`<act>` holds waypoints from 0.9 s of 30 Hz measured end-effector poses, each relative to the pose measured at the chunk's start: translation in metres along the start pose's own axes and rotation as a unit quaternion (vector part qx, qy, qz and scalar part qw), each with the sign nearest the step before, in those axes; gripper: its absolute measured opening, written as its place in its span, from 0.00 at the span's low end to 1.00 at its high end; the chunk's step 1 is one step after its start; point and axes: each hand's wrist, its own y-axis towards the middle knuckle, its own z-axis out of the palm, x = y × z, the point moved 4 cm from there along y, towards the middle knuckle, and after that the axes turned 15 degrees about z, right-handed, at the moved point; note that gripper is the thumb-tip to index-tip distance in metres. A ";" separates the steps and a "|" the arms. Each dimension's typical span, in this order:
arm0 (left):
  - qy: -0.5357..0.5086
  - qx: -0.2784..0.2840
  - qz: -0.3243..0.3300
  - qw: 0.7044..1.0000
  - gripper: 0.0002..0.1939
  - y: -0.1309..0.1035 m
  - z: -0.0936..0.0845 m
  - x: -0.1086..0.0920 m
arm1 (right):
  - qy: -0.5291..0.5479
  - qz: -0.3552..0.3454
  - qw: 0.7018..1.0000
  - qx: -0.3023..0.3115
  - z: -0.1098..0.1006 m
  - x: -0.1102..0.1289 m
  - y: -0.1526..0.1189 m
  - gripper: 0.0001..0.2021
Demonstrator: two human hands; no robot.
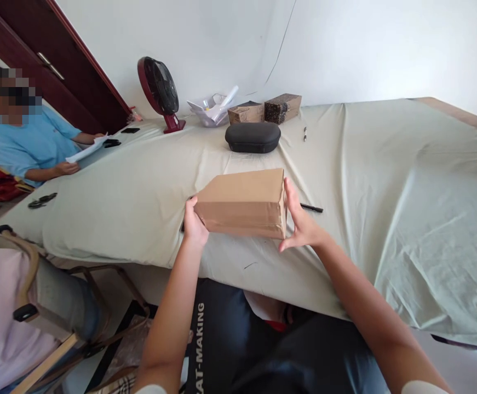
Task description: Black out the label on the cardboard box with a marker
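A plain brown cardboard box (240, 210) is held between my two hands near the front edge of the cloth-covered table, its long side facing me. My left hand (195, 223) wraps around the box's left end. At the right end, my right hand (299, 219) presses its spread fingers and thumb against the short side. A dark flat object, mostly hidden, shows behind my left hand. To the right of my right hand lies a black pen-like stick (312, 208). A black zip case (253, 137) rests on the cloth beyond the box.
Two smaller cardboard boxes (246, 113), a plastic basket (211, 116) with papers and a dark red fan (160, 90) stand along the wall. A pen (304, 134) lies right of the case. At the left, a person in blue (53, 139) holds paper. A chair (57, 290) stands lower left.
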 end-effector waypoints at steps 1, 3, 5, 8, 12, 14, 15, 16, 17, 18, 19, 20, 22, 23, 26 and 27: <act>-0.027 -0.015 0.016 0.999 0.38 -0.003 0.000 0.001 | 0.041 0.021 0.999 -0.002 0.002 0.001 -0.001 0.80; -0.069 -0.015 0.070 0.995 0.39 -0.009 0.000 0.000 | 0.141 0.087 0.986 -0.015 0.005 0.001 -0.002 0.73; -0.059 0.001 0.139 0.988 0.42 -0.017 0.001 -0.004 | 0.255 0.172 0.952 0.004 0.009 0.000 -0.003 0.64; 0.030 0.021 0.187 0.982 0.48 -0.025 0.003 -0.009 | 0.382 0.259 0.883 0.087 0.014 0.006 -0.002 0.54; 0.085 0.062 0.182 0.978 0.54 -0.028 0.011 -0.009 | 0.377 0.299 0.876 0.045 -0.003 0.011 0.001 0.54; 0.061 0.072 0.168 0.981 0.56 -0.027 0.016 -0.005 | 0.359 0.285 0.888 0.024 -0.014 0.011 0.002 0.57; 0.041 0.080 0.151 0.984 0.56 -0.027 0.018 -0.002 | 0.348 0.274 0.896 0.021 -0.020 0.011 0.003 0.57; 0.018 0.093 0.129 0.987 0.56 -0.026 0.020 0.002 | 0.332 0.267 0.905 0.020 -0.025 0.011 0.004 0.58; -0.005 0.108 0.109 0.988 0.56 -0.025 0.021 0.006 | 0.313 0.261 0.913 0.021 -0.031 0.010 0.005 0.59; -0.025 0.123 0.093 0.988 0.57 -0.023 0.022 0.010 | 0.294 0.257 0.920 0.028 -0.036 0.010 0.005 0.60; -0.039 0.137 0.086 0.986 0.58 -0.021 0.023 0.013 | 0.277 0.252 0.927 0.037 -0.041 0.011 0.005 0.61; -0.052 0.150 0.093 0.983 0.60 -0.019 0.022 0.015 | 0.262 0.245 0.932 0.047 -0.046 0.012 0.005 0.62; -0.076 0.176 0.133 0.972 0.64 -0.012 0.021 0.017 | 0.240 0.228 0.942 0.062 -0.052 0.013 0.004 0.64; -0.087 0.191 0.154 0.965 0.65 -0.008 0.019 0.018 | 0.231 0.220 0.946 0.062 -0.054 0.012 0.002 0.65; -0.108 0.242 0.202 0.943 0.69 0.006 0.017 0.021 | 0.210 0.211 0.953 0.056 -0.054 0.007 -0.008 0.66; -0.109 0.254 0.207 0.938 0.72 0.011 0.016 0.023 | 0.209 0.213 0.953 0.056 -0.052 0.004 -0.011 0.67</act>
